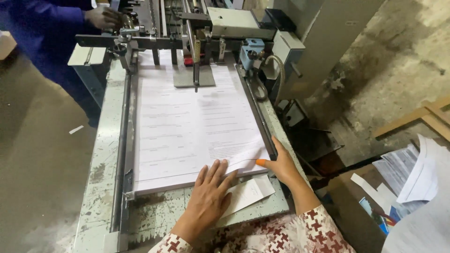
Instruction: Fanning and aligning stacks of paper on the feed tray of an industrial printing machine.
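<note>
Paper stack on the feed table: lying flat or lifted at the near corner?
Lifted at that corner. The right hand curls the top sheets of the paper stack upward; the left hand presses its near edge flat.

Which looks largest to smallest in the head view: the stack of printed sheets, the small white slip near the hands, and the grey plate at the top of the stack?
1. Stack of printed sheets, clearly largest.
2. Grey plate and small white slip: they look about alike, and the slip lies nearer the camera, so I would not rank them.
</note>
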